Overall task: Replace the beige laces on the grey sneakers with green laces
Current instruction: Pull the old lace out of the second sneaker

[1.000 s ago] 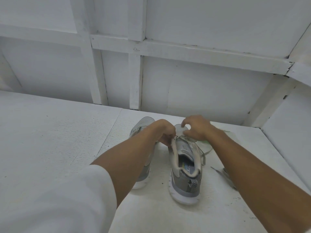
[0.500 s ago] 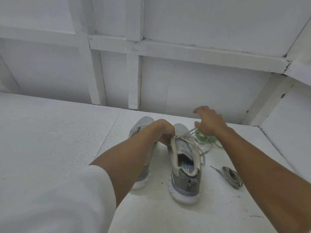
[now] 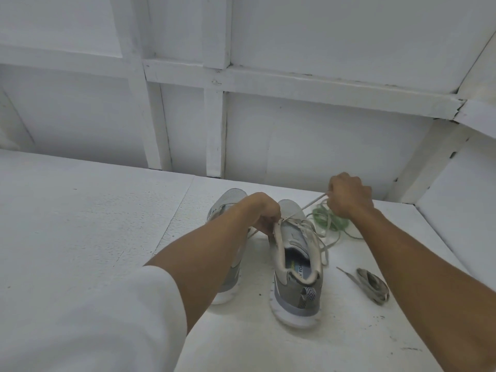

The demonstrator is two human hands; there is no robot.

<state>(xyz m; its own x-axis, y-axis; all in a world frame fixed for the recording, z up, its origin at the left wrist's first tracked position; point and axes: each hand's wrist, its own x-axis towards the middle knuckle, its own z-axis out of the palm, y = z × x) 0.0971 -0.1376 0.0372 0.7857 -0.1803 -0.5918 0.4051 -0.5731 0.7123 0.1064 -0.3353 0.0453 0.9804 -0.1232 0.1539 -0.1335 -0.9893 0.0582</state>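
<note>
Only readable writing is the insole label inside the open grey sneaker (image 3: 295, 272): "Y FO", with the rest cut off by the collar. No brand I can make out.

The left hand (image 3: 264, 213) is curled tight, pinching the sneaker's eyelet edge by the tongue. The right hand (image 3: 349, 197) is raised beyond the sneaker's toe, fingers closed round the beige lace (image 3: 312, 203), which runs taut from the eyelets to that fist.

The green laces (image 3: 328, 221) sit coiled just past the toe, under the right hand. A bundled greyish lace (image 3: 373, 284) lies on the white table (image 3: 107, 224) beside the heel. The second grey sneaker (image 3: 230, 200) is on the other side, mostly hidden by the left forearm.
</note>
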